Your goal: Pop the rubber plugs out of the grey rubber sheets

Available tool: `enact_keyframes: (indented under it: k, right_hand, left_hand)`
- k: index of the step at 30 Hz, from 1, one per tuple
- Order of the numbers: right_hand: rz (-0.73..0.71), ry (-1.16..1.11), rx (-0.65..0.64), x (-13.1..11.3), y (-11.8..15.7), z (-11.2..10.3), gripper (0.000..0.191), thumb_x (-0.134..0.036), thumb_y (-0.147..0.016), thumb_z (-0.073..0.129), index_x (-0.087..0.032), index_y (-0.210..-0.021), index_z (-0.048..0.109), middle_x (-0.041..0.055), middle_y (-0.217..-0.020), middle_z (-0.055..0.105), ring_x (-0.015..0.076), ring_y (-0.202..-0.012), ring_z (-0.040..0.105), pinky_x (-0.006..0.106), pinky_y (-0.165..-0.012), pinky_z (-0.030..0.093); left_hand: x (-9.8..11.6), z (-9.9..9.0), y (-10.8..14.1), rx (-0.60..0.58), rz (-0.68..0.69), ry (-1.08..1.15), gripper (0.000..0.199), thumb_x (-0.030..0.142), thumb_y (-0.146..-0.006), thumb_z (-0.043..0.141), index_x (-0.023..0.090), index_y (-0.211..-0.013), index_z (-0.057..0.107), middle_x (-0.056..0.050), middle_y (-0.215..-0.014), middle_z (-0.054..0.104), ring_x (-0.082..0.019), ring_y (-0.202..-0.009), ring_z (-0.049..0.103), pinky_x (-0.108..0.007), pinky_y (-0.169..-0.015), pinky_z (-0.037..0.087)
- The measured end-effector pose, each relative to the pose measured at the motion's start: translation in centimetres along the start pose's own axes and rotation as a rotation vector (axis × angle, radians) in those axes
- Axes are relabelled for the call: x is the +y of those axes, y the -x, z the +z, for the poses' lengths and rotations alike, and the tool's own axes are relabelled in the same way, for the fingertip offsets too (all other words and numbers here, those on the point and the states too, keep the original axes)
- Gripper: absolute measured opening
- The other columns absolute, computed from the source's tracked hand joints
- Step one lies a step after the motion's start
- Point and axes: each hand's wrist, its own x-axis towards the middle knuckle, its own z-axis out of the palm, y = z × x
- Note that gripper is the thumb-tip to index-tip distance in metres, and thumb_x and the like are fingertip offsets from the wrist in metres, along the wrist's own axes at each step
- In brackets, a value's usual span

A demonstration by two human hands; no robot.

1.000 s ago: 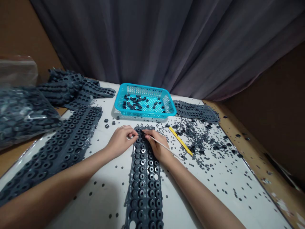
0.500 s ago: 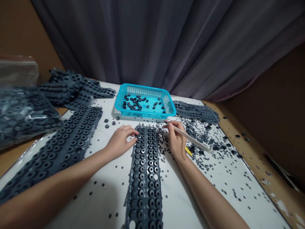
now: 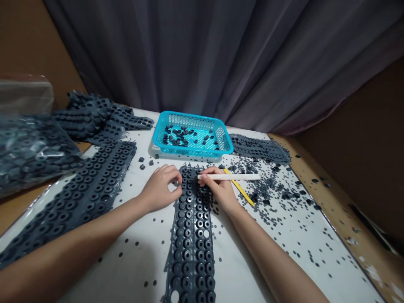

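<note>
A dark rubber strip (image 3: 194,235) with rows of ring-shaped pieces lies lengthwise in front of me, with a few round holes in it. My left hand (image 3: 162,187) is at its upper left edge, thumb and forefinger pinched together; whatever is between the fingertips is too small to name. Over the strip's upper right side, my right hand (image 3: 219,187) grips a white stick (image 3: 243,176), which points right. A yellow tool (image 3: 241,189) lies on the table just beyond that hand.
A blue basket (image 3: 192,149) holding small black pieces stands behind the strip. On the left are another strip (image 3: 94,185), a heap of strips (image 3: 91,115) and a filled plastic bag (image 3: 34,151). Small black discs (image 3: 268,181) and a folded strip (image 3: 260,147) lie right.
My right hand has moved left over the strip with the white stick, which now lies nearly level. The yellow tool shows more fully. My left thumb and forefinger have closed together.
</note>
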Motion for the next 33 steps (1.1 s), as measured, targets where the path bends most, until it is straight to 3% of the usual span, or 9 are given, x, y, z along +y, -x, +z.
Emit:
enact_keyframes:
  k: [6,11,16,20,23,25,28,30,33]
  right_hand:
    - [0.044,-0.015,-0.108,-0.4,0.2,-0.1,0.024,-0.039,-0.076,0.070,-0.019,-0.090,0.067,0.0032,-0.078,0.070,0.0156,-0.069,0.066,0.029,-0.069,0.054]
    - [0.013,0.071,-0.164,-0.3,0.5,0.0,0.023,-0.038,-0.078,0.069,-0.018,-0.089,0.069,0.0043,-0.078,0.071,0.0168,-0.071,0.066,0.030,-0.067,0.054]
    - [-0.015,0.111,-0.153,-0.5,0.5,0.1,0.023,-0.039,-0.078,0.069,-0.018,-0.088,0.071,0.0051,-0.078,0.072,0.0172,-0.071,0.067,0.030,-0.065,0.054]
    - [-0.009,0.105,-0.115,-0.7,0.3,-0.2,0.023,-0.039,-0.077,0.069,-0.018,-0.087,0.071,0.0057,-0.076,0.072,0.0175,-0.068,0.068,0.030,-0.064,0.056]
    - [-0.019,0.172,-0.176,-0.8,0.4,-0.3,0.022,-0.037,-0.076,0.070,-0.018,-0.087,0.073,0.0073,-0.081,0.074,0.0197,-0.072,0.070,0.033,-0.066,0.057]
    - [-0.087,0.252,-0.239,-0.9,0.7,-0.3,0.019,-0.035,-0.077,0.069,-0.019,-0.086,0.074,0.0079,-0.085,0.075,0.0205,-0.076,0.070,0.034,-0.070,0.057]
    - [-0.306,0.377,-0.359,-0.9,1.1,-0.2,0.015,-0.031,-0.083,0.063,-0.020,-0.085,0.073,0.0078,-0.085,0.074,0.0192,-0.077,0.069,0.034,-0.072,0.056]
    - [-0.463,0.435,-0.422,-0.9,1.4,-0.2,0.015,-0.027,-0.087,0.058,-0.020,-0.087,0.071,0.0086,-0.085,0.073,0.0185,-0.080,0.068,0.033,-0.073,0.056]
    - [-0.624,0.501,-0.459,-0.7,1.6,-0.2,0.013,-0.021,-0.088,0.053,-0.019,-0.091,0.066,0.0117,-0.092,0.072,0.0186,-0.087,0.067,0.033,-0.076,0.055]
  left_hand:
    - [-0.1,-0.4,0.1,-0.072,-0.019,-0.007,0.022,0.029,-0.073,0.063,0.020,-0.090,0.053,-0.002,-0.093,0.056,-0.023,-0.093,0.049,-0.037,-0.083,0.035]
    - [0.3,-0.8,-0.1,0.038,0.017,0.101,0.010,0.030,-0.084,0.058,0.022,-0.088,0.063,-0.001,-0.089,0.060,-0.020,-0.091,0.052,-0.035,-0.083,0.035]
    - [0.2,-1.0,-0.2,0.119,0.077,0.085,0.012,0.028,-0.085,0.058,0.022,-0.079,0.067,0.000,-0.082,0.062,-0.019,-0.087,0.054,-0.034,-0.082,0.034]
    - [-0.4,-1.2,-0.4,0.258,-0.040,0.018,0.016,0.026,-0.083,0.057,0.020,-0.070,0.063,-0.001,-0.075,0.062,-0.018,-0.080,0.054,-0.033,-0.077,0.036]
    - [-0.9,-1.1,-0.5,0.200,-0.140,-0.088,0.013,0.027,-0.076,0.062,0.019,-0.066,0.060,0.000,-0.073,0.061,-0.020,-0.080,0.054,-0.034,-0.076,0.035]
    - [-0.9,-1.0,-0.5,0.147,-0.150,-0.095,0.008,0.026,-0.074,0.062,0.020,-0.080,0.060,-0.001,-0.082,0.061,-0.021,-0.083,0.054,-0.035,-0.079,0.034]
    - [-0.7,-1.0,-0.2,0.078,-0.069,-0.069,0.029,0.019,-0.072,0.057,0.021,-0.101,0.054,-0.003,-0.100,0.058,-0.023,-0.096,0.052,-0.038,-0.086,0.033]
    - [-0.6,-1.2,0.0,-0.003,0.017,-0.065,0.029,0.018,-0.069,0.056,0.021,-0.097,0.052,-0.003,-0.102,0.055,-0.024,-0.101,0.048,-0.039,-0.089,0.032]
    - [-0.3,-1.7,0.1,-0.099,0.097,-0.070,0.020,0.025,-0.067,0.060,0.020,-0.083,0.048,-0.002,-0.090,0.053,-0.023,-0.092,0.047,-0.037,-0.083,0.033]
